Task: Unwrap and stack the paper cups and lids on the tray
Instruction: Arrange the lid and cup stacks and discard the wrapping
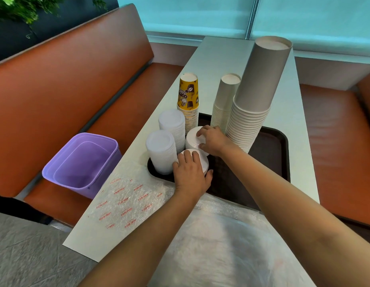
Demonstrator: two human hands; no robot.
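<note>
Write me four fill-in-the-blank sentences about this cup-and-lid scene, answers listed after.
1. The bin on the bench is ____ in colour.
2. Cup stacks standing upright on the tray number ____.
3. The printed cup stack is mostly ____.
4. The left hand rests on a stack of white ____.

Answers: purple; three; yellow; lids

- A dark tray point(279, 141) sits on the pale tabletop point(217, 59).
- On it stand inverted cup stacks: a tall grey stack point(256, 96), a slimmer grey stack point(224, 100) and a yellow printed stack point(188, 100).
- Four white lid stacks cluster at the tray's left end.
- The left hand point(190, 172) rests on the nearest lid stack point(203, 162); the right hand point(213, 139) grips the lid stack behind it point(192, 139).
- Clear plastic wrap point(128, 195) lies on the near tabletop.
- A purple bin point(82, 162) sits on the orange bench point(66, 79).
</note>
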